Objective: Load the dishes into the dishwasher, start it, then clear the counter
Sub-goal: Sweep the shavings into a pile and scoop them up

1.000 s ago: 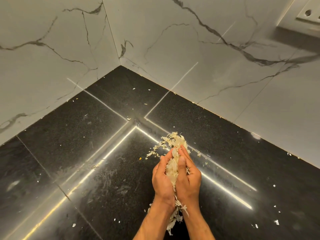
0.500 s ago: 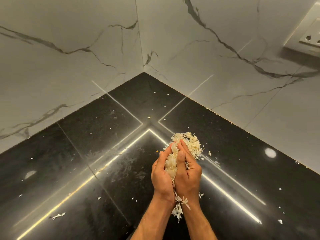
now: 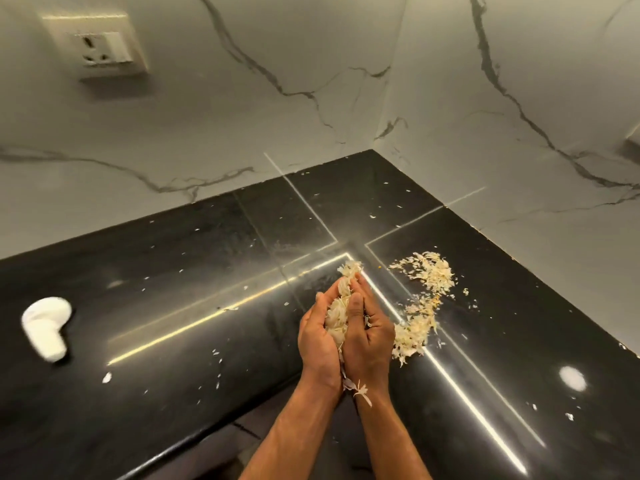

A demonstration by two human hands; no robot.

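Head view: left hand (image 3: 320, 336) and right hand (image 3: 369, 336) cupped together around pale papery peelings (image 3: 337, 318); leftover pale scrap pile (image 3: 424, 299) just right of fingertips, nearer right hand

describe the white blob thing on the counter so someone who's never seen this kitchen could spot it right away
Start at the wall socket on the marble wall, then drop down to the black counter below it. Near the counter's far left lies a smooth white lump, blurred, rounded on top with a stubby end pointing down. Unlike the pale flaky peels scattered to the right of the hands, it is one solid piece lying alone.
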